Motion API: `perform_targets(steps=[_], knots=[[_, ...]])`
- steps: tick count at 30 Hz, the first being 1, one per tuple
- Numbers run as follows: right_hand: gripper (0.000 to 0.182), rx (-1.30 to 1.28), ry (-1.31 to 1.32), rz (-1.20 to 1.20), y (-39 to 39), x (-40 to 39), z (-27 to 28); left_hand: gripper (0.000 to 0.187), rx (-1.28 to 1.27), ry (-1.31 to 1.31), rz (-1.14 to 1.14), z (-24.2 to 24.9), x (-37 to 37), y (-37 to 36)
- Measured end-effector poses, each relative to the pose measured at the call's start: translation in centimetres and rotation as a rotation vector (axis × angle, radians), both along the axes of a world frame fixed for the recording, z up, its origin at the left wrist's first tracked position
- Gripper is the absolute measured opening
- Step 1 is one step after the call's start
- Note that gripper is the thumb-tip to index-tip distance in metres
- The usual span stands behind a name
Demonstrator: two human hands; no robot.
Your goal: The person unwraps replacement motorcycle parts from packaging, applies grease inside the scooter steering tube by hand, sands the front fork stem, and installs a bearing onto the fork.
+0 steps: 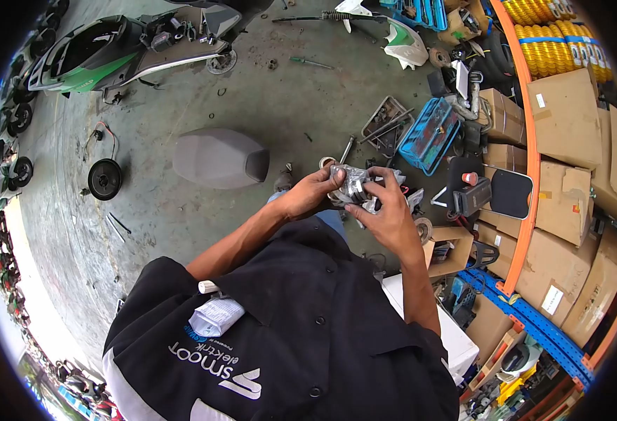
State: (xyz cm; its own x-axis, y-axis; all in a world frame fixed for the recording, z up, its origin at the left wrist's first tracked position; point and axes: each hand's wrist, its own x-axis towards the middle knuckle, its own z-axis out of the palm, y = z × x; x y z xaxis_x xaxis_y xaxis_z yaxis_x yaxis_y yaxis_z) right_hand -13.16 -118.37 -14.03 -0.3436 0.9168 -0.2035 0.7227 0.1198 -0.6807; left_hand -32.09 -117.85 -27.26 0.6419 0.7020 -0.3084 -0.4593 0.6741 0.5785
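Note:
A small clear plastic bag (351, 181) with dark and metallic-looking parts is held up in front of my chest. My left hand (310, 192) grips its left side, thumb on top and fingers curled beneath. On the other side my right hand (387, 208) is closed on the bag, its fingers bent over the edge. What exactly lies inside the plastic I cannot make out. Below the hands, partly hidden by them, other plastic-wrapped pieces (414, 199) lie near the floor.
A grey scooter seat (217, 158) and a black wheel hub (105, 179) lie on the floor at left. A partly stripped scooter (133, 52) stands beyond. To the right are a blue toolbox (429, 137), a metal tray (387, 121), and an orange-and-blue rack (529, 140) with cardboard boxes (565, 116).

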Motion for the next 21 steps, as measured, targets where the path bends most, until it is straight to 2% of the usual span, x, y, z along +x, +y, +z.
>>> perform_targets(steps=[2,5,6,7,9,10,12,13,14,17,18,20,21], knots=[[0.040,-0.022,0.062,-0.076,0.2,-1.5,-0.4,0.049,-0.132,-0.136,0.006,1.4,-0.8,0.8],[0.040,0.310,-0.116,-0.016,0.8,-2.4,-1.9,0.048,-0.137,-0.165,-0.022,1.7,-1.8,2.4],[0.040,0.313,-0.110,-0.021,1.2,-2.4,-1.8,0.049,-0.161,-0.169,-0.022,2.2,-2.1,3.0],[0.041,0.180,0.014,-0.106,1.8,-2.3,-1.5,0.049,-0.156,-0.163,-0.024,2.9,-2.4,3.7],[0.045,-0.147,0.293,-0.296,3.3,-1.8,-0.9,0.051,-0.044,0.163,0.005,4.2,-2.8,4.8],[0.045,-0.148,0.299,-0.294,4.1,-1.3,-1.2,0.051,-0.045,0.169,0.006,3.6,-3.0,5.4],[0.047,-0.346,0.556,-0.281,6.1,-0.4,-2.1,0.050,0.070,0.041,-0.051,2.2,-3.2,7.2],[0.048,-0.429,0.627,-0.280,7.0,-0.4,-2.1,0.048,-0.021,-0.029,0.011,2.7,-2.9,7.5],[0.048,-0.427,0.632,-0.283,7.9,-0.1,-2.3,0.048,-0.019,-0.025,0.007,2.1,-2.8,8.2],[0.047,-0.769,1.021,-0.364,11.4,0.6,-2.6,0.048,0.053,0.047,0.006,1.3,-2.8,11.1],[0.047,-0.770,1.026,-0.364,12.8,0.8,-3.0,0.048,0.052,0.052,0.004,1.8,-2.8,12.6],[0.043,-0.880,1.111,-0.442,15.8,1.5,-3.8,0.031,0.212,0.099,0.014,2.6,-2.6,15.6],[0.040,-0.850,1.091,-0.433,17.3,2.0,-4.3,0.032,0.208,0.132,0.019,3.0,-2.2,17.2]])
